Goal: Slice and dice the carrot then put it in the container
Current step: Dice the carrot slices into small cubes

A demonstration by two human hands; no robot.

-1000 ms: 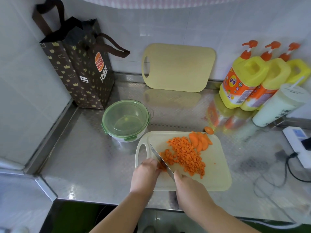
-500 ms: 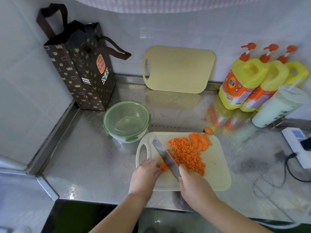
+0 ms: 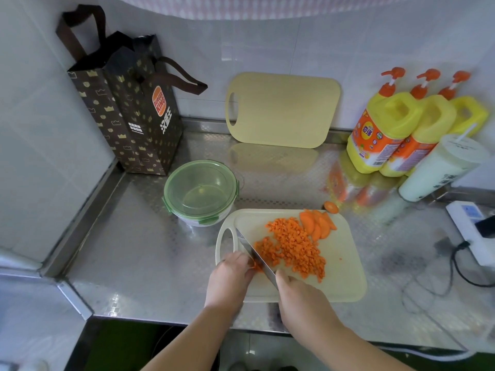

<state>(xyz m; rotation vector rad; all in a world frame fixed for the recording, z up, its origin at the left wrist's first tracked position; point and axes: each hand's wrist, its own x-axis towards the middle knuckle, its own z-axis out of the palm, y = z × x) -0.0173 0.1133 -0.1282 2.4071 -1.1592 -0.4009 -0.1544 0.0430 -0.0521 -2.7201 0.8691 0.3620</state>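
knife (image 3: 250, 249) dropped onto carrot (image 3: 256, 266) (touching left fingertips (image 3: 244, 259)).

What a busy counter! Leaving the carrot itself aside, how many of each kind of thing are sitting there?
Cutting boards: 2
Yellow pump bottles: 3
Green-lidded container: 1
Paper bag: 1
Knife: 1
Cup with straw: 1
Power strip: 1
Total: 10
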